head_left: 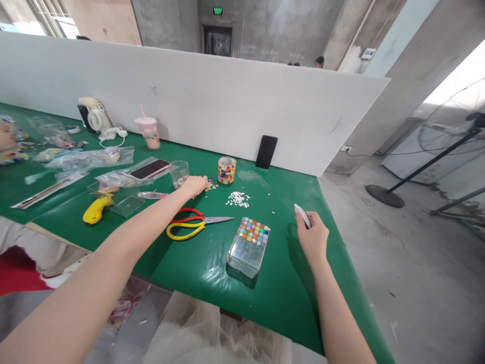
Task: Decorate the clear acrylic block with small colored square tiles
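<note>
My left hand [196, 185] reaches out to a small pile of coloured mosaic pieces [212, 186]. Its fingers are curled together at the pile's edge, and whatever is between them is too small to make out. My right hand [313, 230] is raised over the table's right side, closed around a slim white tube [302, 214]. Between my arms lies a clear box [248, 250], its far part covered in rows of coloured mosaic tiles and its near part bare. Scattered white chips [238, 199] lie beyond the box. A round mosaic-covered jar [226, 171] stands behind them.
Scissors [189, 222] with red and yellow handles lie left of the box. A clear cup [179, 173], a phone [150, 169], a yellow-handled tool [97, 208] and plastic bags [91, 159] are further left. A black phone [267, 151] leans on the white partition [212, 111]. Another person's hand [6, 137] shows at far left.
</note>
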`<state>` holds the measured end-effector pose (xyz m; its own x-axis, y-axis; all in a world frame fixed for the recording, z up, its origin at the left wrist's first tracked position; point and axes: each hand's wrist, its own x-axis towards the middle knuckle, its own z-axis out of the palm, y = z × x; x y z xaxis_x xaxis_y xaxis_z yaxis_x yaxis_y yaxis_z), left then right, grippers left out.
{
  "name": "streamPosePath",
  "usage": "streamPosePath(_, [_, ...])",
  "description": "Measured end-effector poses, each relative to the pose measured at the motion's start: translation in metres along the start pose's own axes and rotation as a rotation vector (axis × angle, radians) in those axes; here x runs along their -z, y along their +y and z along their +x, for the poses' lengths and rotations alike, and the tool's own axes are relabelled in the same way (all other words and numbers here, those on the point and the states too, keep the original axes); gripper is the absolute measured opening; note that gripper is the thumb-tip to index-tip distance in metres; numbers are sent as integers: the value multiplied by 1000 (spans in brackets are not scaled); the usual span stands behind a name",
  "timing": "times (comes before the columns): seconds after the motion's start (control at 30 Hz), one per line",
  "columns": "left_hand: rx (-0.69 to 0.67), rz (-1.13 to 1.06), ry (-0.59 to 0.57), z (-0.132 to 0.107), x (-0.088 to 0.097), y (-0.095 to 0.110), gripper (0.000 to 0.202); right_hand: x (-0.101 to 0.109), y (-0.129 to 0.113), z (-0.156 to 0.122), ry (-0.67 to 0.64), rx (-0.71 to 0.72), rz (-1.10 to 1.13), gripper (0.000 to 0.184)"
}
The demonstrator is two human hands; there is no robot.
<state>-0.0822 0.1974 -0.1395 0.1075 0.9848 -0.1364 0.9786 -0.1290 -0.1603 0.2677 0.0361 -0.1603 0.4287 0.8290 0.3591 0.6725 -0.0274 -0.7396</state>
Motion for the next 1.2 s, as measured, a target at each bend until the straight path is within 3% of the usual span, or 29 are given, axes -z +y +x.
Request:
streamPosePath(0.17, [-35, 14, -17, 1, -6, 9, 35, 0, 0, 0, -6, 1, 1, 33])
streamPosePath(0.4, [-97, -4, -55, 3, 0, 4, 34, 2, 1, 1, 1, 3, 0, 33])
streamPosePath(0.63, [-63, 10, 3, 8, 4, -1, 35, 2, 2, 3, 7, 5, -7, 35])
streamPosePath(0.97, [-156, 49, 4, -4, -12, -2, 36, 3, 4, 3, 9, 17, -4, 40])
streamPosePath(1.2, [-145, 40, 12, 5, -1, -11, 35, 1, 3, 3, 7, 15, -6, 45])
